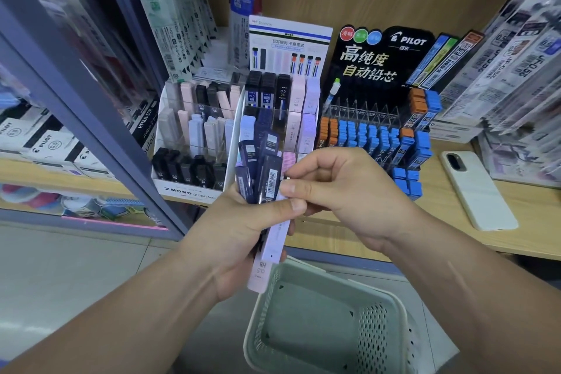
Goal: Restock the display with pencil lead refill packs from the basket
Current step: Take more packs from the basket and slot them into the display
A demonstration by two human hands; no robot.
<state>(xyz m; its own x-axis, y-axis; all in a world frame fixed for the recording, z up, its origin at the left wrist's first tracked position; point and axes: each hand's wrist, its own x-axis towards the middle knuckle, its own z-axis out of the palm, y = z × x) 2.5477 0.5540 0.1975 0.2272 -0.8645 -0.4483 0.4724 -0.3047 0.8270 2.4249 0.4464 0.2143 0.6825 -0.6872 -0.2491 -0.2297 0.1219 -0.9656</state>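
My left hand [239, 240] grips a fanned bunch of lead refill packs [261, 167], mostly dark navy, with one pale lilac pack [271, 252] marked 0.5 HB pointing down. My right hand [340, 191] pinches the upper end of that lilac pack. Both hands hover in front of the white Tombow MONO display [288, 106], whose rows hold black, navy, pink and lilac packs. Below the hands sits the pale green basket [376, 322]; no packs show inside it.
A MONO graph display [188, 143] stands to the left, a black Pilot lead display [376, 118] with blue and orange packs to the right. A white phone [476, 188] lies on the wooden shelf [440, 222]. Hanging refill packets crowd both sides.
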